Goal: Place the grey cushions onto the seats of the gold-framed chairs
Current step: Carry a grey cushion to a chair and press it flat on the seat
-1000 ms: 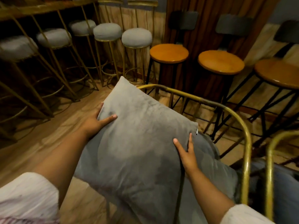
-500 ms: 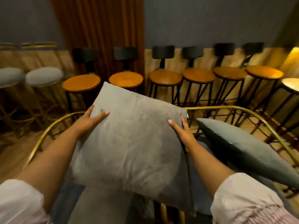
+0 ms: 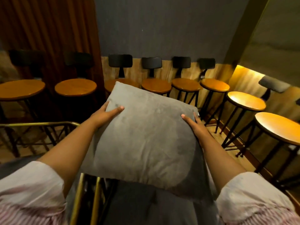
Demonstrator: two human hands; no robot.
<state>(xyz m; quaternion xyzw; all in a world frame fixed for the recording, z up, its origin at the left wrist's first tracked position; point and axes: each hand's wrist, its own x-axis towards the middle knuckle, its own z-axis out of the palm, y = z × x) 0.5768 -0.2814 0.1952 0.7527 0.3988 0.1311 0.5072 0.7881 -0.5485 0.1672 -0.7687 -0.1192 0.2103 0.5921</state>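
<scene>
A square grey cushion (image 3: 146,140) fills the middle of the head view, held up in front of me and tilted away. My left hand (image 3: 105,113) grips its upper left edge, thumb on top. My right hand (image 3: 194,125) grips its upper right edge. Below the cushion lies a dark grey seat (image 3: 146,207) of a gold-framed chair. Gold frame tubes (image 3: 78,200) stand at the lower left, and a gold rail (image 3: 37,124) runs across the left side.
A row of bar stools with round wooden seats (image 3: 155,86) and black backrests lines the dark wall ahead. Two more wooden stools (image 3: 278,127) stand close on the right. A brown curtain (image 3: 48,30) hangs at the back left.
The view has swung right: the grey-topped gold stools and the second cushion on the right have left the frame. The held cushion sits a little further forward, both hands still on it.
</scene>
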